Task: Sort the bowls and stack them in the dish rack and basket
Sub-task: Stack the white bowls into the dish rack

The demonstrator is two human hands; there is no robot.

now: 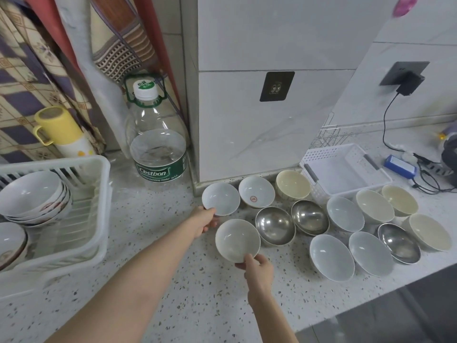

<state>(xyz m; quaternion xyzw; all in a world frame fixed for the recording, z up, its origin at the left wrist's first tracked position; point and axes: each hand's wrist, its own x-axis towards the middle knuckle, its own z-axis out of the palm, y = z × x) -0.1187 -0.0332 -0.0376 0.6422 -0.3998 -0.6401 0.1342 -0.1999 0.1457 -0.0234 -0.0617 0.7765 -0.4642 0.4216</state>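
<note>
Several bowls lie on the speckled counter: white, cream and steel ones. My left hand [204,220] grips the near rim of a white bowl [220,198] by the wall. My right hand [258,267] pinches the near rim of another white bowl [237,240] in front of it. Beside these are a bowl with a red mark [256,191], two steel bowls [275,226] [309,217], and more to the right. The white dish rack [99,194] at the left holds a stack of white bowls [32,194]. An empty white basket [346,169] stands at the back right.
A large water bottle [158,134] and a yellow cup on a flask [58,127] stand behind the rack. Cables, a blue box [400,166] and a plugged charger [409,82] are at the far right. The counter's front edge [371,305] drops off at the lower right.
</note>
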